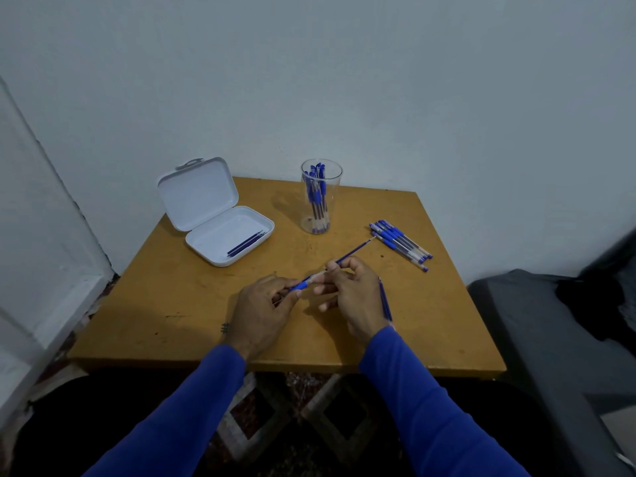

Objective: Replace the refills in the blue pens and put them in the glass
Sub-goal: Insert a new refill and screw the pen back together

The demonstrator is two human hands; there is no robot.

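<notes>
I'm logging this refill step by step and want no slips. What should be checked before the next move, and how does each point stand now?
1. Left hand grips pen barrel: ok.
2. Right hand pinches refill lined up with barrel: ok.
3. Refill fully seated: not ok, most sticks out.
4. Second refill at the right hand, old or new: cannot tell.
5. Glass upright, with room: ok.
6. Spare refills in white case: ok.
</notes>
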